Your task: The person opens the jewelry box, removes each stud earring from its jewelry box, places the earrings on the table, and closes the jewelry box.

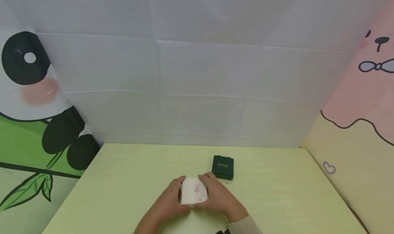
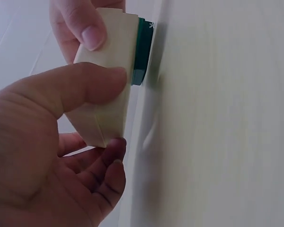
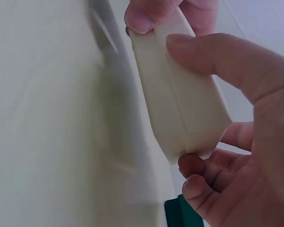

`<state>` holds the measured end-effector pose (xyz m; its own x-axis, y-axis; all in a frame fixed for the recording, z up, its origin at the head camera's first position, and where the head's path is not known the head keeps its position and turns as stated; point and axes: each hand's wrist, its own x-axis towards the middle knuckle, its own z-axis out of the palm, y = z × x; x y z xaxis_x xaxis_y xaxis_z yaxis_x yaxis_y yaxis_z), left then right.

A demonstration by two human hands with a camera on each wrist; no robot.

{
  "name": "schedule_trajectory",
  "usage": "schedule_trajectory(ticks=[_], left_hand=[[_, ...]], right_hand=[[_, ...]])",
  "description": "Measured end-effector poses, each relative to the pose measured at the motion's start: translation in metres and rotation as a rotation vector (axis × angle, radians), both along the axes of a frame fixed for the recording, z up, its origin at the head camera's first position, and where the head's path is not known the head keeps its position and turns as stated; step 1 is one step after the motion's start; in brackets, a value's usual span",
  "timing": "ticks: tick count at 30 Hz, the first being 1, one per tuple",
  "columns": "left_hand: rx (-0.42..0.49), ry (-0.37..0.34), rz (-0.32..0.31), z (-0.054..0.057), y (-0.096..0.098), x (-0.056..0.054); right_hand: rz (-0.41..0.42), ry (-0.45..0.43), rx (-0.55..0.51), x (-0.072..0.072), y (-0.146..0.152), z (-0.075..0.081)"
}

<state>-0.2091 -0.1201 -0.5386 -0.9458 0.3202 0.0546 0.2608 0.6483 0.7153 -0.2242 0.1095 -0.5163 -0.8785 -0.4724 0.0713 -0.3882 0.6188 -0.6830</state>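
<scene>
A small white box point(image 1: 194, 191) with a pink flower print and a tiny red mark is held between both hands, near the front of the table. My left hand point(image 1: 172, 198) grips its left side, thumb on the near face and fingers curled round the edge. From the other side my right hand point(image 1: 217, 196) grips it the same way. The left wrist view shows the box's plain cream side point(image 2: 120, 40) under both thumbs. A seam runs along the box point(image 3: 199, 104) in the right wrist view.
A dark green box point(image 1: 223, 167) with gold lettering rests on the pale yellow table point(image 1: 277, 186), just beyond my right hand. White cloth point(image 1: 197, 73) hangs behind the table. Cartoon-printed panels flank it, a panda one point(image 1: 18, 138) at left and a pink one point(image 1: 363, 100) at right.
</scene>
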Motion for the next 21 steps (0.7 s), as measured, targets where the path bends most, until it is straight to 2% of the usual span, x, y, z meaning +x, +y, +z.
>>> schedule_trajectory(ticks=[8, 15, 21], left_hand=[[-0.016, 0.006, -0.002, -0.007, 0.006, 0.009], [0.004, 0.096, 0.005, -0.02, 0.014, 0.004], [0.015, 0.093, 0.034, -0.025, 0.014, 0.003]], right_hand=[[-0.007, 0.009, 0.011, 0.008, 0.005, -0.015], [-0.026, 0.07, 0.032, 0.009, 0.013, -0.019], [-0.022, 0.089, 0.05, 0.004, 0.013, -0.021]])
